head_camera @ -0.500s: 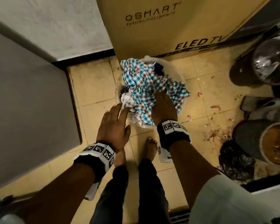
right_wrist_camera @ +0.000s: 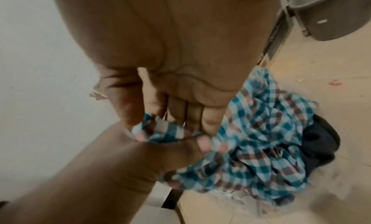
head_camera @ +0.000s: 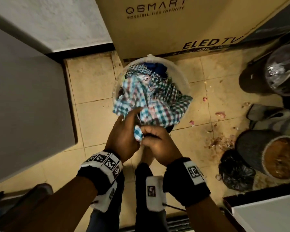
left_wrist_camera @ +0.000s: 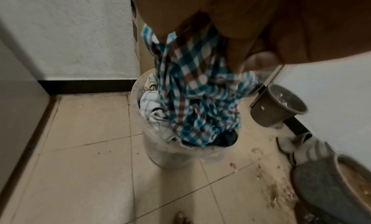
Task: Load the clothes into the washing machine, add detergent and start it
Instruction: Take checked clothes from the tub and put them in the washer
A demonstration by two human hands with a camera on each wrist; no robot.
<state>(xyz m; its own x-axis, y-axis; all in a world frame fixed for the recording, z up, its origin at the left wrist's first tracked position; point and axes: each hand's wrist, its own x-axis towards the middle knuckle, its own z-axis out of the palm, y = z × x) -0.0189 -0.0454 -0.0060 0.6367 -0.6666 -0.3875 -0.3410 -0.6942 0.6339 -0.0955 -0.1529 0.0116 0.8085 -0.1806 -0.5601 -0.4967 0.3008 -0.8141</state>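
A translucent bucket (head_camera: 182, 76) (left_wrist_camera: 160, 156) full of clothes stands on the tiled floor in front of a cardboard box. A teal, white and brown checked shirt (head_camera: 154, 101) (left_wrist_camera: 196, 97) (right_wrist_camera: 261, 140) is partly lifted out, its lower part still draped over the bucket. My left hand (head_camera: 124, 136) (left_wrist_camera: 240, 28) and my right hand (head_camera: 157, 143) (right_wrist_camera: 180, 92) meet at the near side of the bucket. Both grip a bunched end of the shirt with curled fingers. A blue garment (head_camera: 157, 67), a white checked cloth (left_wrist_camera: 152, 106) and a dark garment (left_wrist_camera: 226, 138) lie below it.
A large TV carton (head_camera: 157, 30) leans behind the bucket. A grey flat-sided unit (head_camera: 23, 106) fills the left. At the right stand two dark bins (head_camera: 281, 71), one holding brown matter (head_camera: 281, 156), plus a black bag (head_camera: 234, 174) and floor scraps (head_camera: 219, 141). My legs stand below the hands.
My left hand, open beside the bucket before, now grips the shirt. The right hand has drawn back toward me, and the shirt has risen out of the bucket.
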